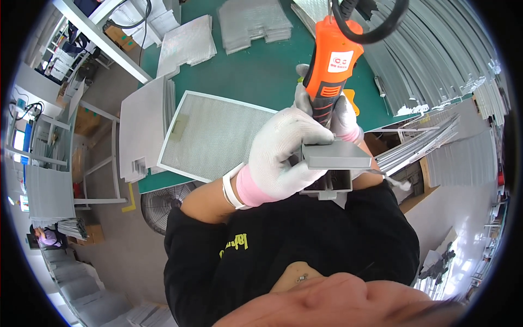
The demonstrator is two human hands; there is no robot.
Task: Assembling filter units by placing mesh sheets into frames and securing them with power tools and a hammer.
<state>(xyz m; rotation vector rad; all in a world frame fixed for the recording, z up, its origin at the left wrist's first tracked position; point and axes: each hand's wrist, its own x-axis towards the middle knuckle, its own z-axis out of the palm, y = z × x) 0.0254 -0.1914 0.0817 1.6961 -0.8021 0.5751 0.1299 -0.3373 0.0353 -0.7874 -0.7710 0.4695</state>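
Both hands wear white knit gloves with pink cuffs. My left hand [280, 155] is closed on a grey metal channel piece [338, 156], held close in front of my chest with its open end facing me. An orange and black power screwdriver [332, 54] stands upright just beyond the piece. My right hand [344, 117] is wrapped round the tool's dark lower part, partly hidden behind it. The screwdriver's tip is hidden behind my left hand and the piece. Left of my hands, a framed mesh panel [218, 131] lies on the green table [234, 76].
Stacks of clear-wrapped flat parts [253, 24] lie at the table's far side. White panels [144, 125] stand at its left edge. Long grey profiles [436, 54] are piled at the right. A floor fan [163, 210] is below the table, and a black cable loops above the tool.
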